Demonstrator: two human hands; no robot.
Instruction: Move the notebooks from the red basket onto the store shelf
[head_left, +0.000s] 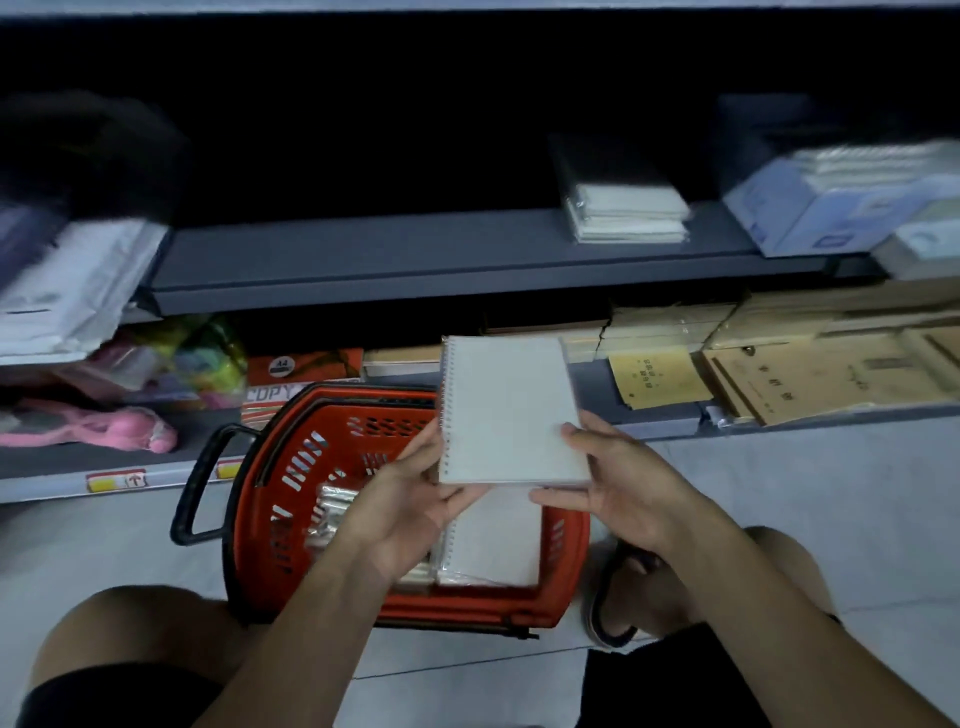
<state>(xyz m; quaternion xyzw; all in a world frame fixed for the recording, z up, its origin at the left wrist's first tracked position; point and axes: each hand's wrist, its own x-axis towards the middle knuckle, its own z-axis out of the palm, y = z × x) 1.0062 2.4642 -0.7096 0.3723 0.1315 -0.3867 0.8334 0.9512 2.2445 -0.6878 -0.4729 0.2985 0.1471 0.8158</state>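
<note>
I hold a white spiral notebook above the red basket, its wire spine to the left. My left hand grips its lower left corner and my right hand grips its lower right corner. Inside the basket lie more white notebooks in clear wrap, partly hidden by my left hand. The grey store shelf runs across the view above the basket, with a small stack of white notebooks on it to the right.
The basket stands on a pale tiled floor, its black handle to the left. The lower shelf holds brown envelopes, copy paper packs and pink items. Blue boxes sit far right; my knees and sandalled foot are below.
</note>
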